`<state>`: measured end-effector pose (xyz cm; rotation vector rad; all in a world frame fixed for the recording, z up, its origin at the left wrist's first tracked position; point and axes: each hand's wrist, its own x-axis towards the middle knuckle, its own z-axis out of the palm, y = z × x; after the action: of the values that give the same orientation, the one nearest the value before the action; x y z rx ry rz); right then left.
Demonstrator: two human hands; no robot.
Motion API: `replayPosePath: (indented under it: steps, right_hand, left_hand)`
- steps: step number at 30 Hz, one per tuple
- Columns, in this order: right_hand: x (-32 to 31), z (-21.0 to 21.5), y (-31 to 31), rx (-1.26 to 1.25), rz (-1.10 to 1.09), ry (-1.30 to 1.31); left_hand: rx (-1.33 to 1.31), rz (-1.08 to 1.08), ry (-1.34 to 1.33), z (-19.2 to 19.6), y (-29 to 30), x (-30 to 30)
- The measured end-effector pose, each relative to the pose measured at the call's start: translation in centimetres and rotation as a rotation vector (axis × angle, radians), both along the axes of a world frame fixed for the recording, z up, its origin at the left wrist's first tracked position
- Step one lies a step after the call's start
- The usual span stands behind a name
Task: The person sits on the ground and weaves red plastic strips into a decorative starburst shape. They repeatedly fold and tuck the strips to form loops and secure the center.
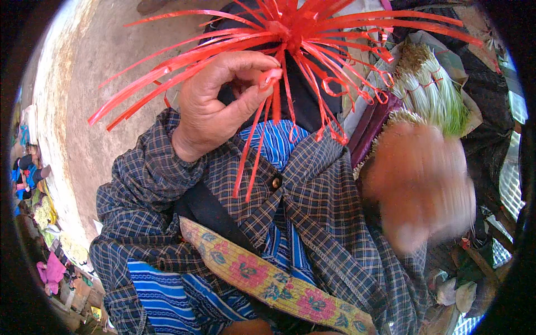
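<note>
A bunch of long red plastic strips [290, 34] fans out at the top middle, and several ends curl. My left hand [220, 97] is closed in a pinch on the folded end of one red strip, just below the bunch's centre. Two loose strips hang down beneath that hand over my checked shirt. My right hand [421, 187] is smeared by motion at the right, and its fingers cannot be made out. Just beyond it lies a bundle of thin white-and-green stalks [432, 84] tied with a red band.
A dark purple wrapped thing [375, 131] lies beside the stalks. Black sheeting [488, 145] and a pale mesh [513, 167] run along the right. A flowered strap [268, 279] crosses my front. Pale ground [106, 89] spreads at the left, with a person [28, 173] far off.
</note>
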<state>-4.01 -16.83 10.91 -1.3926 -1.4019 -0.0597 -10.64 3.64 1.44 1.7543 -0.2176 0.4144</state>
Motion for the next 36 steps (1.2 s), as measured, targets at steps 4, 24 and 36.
replayPosePath:
  steps: [4, 24, 36]
  right_hand:
    - [0.1, -0.7, 0.8, -0.174, -0.405, 0.018]
    - [-4.1, -5.1, -1.0, -0.390, 0.197, 0.505]
    - [-5.8, -5.7, -2.2, -0.081, -0.083, 1.116]
  left_hand:
    - [-0.212, 0.056, 0.048, -0.5, -0.5, -0.3]
    - [0.479, -0.497, -0.217, -1.1, 0.0, 0.2]
    - [0.507, -0.371, -0.383, -1.1, -1.0, 0.6]
